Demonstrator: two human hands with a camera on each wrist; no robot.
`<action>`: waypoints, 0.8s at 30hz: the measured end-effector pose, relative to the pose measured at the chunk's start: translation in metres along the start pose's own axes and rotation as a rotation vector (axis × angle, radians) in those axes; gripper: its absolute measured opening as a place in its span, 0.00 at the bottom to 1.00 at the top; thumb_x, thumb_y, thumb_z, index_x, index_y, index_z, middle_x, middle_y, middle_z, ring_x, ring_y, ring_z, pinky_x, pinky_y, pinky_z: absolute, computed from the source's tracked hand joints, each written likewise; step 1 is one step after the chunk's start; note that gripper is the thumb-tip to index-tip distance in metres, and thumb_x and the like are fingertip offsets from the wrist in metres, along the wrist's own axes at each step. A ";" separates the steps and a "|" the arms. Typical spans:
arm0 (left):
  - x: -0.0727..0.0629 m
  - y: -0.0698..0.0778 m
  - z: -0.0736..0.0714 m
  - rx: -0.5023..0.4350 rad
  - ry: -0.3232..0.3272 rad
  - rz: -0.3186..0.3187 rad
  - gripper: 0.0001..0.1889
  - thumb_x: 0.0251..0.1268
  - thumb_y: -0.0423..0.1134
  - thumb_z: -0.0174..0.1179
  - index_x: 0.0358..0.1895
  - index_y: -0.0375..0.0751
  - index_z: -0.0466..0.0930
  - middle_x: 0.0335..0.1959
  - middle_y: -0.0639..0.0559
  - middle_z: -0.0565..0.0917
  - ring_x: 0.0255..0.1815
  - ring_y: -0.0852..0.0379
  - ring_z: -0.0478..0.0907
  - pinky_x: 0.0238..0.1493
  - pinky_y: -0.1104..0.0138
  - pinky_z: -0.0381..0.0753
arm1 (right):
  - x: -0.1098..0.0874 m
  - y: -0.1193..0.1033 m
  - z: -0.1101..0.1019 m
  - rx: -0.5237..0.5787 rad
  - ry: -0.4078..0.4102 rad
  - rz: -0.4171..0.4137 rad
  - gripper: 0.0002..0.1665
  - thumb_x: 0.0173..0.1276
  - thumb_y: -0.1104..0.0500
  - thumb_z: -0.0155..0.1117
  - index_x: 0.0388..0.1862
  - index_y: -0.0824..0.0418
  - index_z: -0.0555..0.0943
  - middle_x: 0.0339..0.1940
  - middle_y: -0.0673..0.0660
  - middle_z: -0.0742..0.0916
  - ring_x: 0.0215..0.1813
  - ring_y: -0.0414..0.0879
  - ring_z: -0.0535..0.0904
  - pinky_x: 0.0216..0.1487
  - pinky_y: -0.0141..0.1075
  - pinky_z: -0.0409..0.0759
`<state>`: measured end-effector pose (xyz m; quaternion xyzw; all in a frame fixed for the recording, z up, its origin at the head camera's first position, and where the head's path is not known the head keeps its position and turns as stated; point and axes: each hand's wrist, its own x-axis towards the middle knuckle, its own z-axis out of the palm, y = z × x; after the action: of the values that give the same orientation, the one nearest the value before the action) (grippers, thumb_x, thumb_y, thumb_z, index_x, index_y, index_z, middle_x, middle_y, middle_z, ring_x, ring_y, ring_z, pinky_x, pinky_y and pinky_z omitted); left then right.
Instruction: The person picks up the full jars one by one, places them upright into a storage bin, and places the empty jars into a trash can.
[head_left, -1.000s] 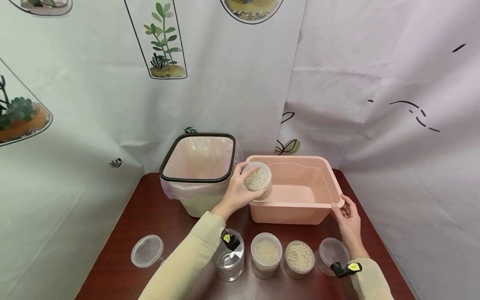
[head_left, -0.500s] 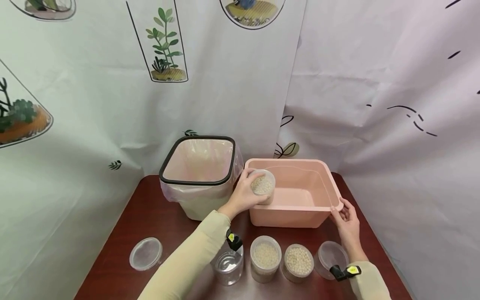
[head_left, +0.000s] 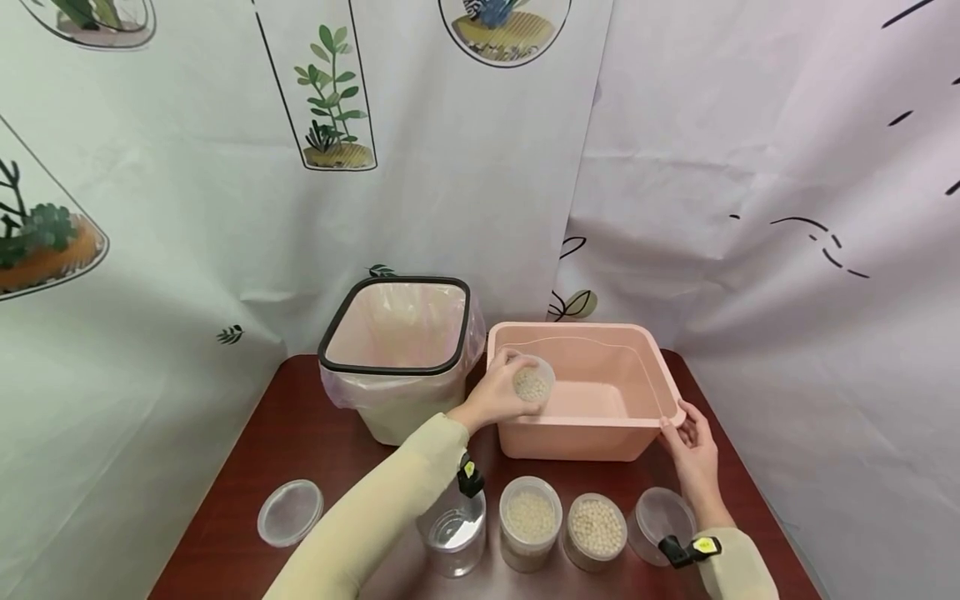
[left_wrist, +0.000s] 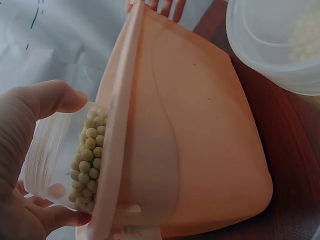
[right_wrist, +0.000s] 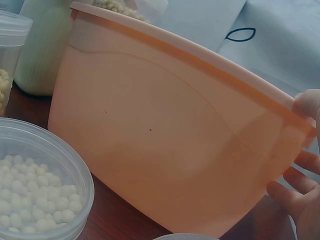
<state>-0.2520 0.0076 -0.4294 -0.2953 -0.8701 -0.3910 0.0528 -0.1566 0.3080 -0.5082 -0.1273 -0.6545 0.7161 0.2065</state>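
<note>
My left hand (head_left: 498,396) holds a clear plastic jar (head_left: 534,375) by its sides, over the near left part of a pink basin (head_left: 577,442). Small pale round balls (left_wrist: 89,160) fill the lower part of this jar, close beside the basin's rim in the left wrist view. The thumb and fingers wrap the jar from opposite sides. At the basin's near right corner, my right hand (head_left: 694,454) grips the rim, thumb on top and the other fingers beneath. The right wrist view shows its fingertips (right_wrist: 280,192) by the basin's outer wall.
Along the table's front stand a clear jar (head_left: 454,533), two jars of pale balls (head_left: 529,517) (head_left: 596,529) and another clear container (head_left: 662,525). A round lid (head_left: 290,512) lies at left. A lined bin (head_left: 397,383) with a black rim stands left of the basin.
My left hand has moved right and down with the jar, bringing it lower toward the basin's inside. My right hand keeps its grip on the corner; the head view has tilted slightly up.
</note>
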 end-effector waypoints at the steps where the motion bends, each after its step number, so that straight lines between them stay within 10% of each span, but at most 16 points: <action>1: 0.000 0.000 0.001 0.014 -0.007 -0.006 0.32 0.37 0.40 0.73 0.53 0.43 0.76 0.53 0.44 0.65 0.50 0.51 0.70 0.51 0.62 0.71 | 0.000 0.000 0.000 0.000 0.003 0.002 0.32 0.65 0.62 0.61 0.67 0.59 0.63 0.57 0.63 0.70 0.47 0.35 0.75 0.44 0.26 0.76; 24: 0.015 -0.015 0.018 0.152 -0.158 -0.101 0.31 0.39 0.47 0.74 0.53 0.48 0.77 0.51 0.49 0.70 0.45 0.53 0.74 0.46 0.61 0.73 | -0.002 -0.002 0.000 -0.040 -0.005 0.011 0.33 0.66 0.60 0.60 0.68 0.57 0.62 0.60 0.64 0.69 0.48 0.34 0.74 0.42 0.25 0.76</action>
<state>-0.2706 0.0197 -0.4464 -0.2763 -0.9125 -0.3014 -0.0134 -0.1550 0.3072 -0.5060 -0.1335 -0.6685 0.7043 0.1983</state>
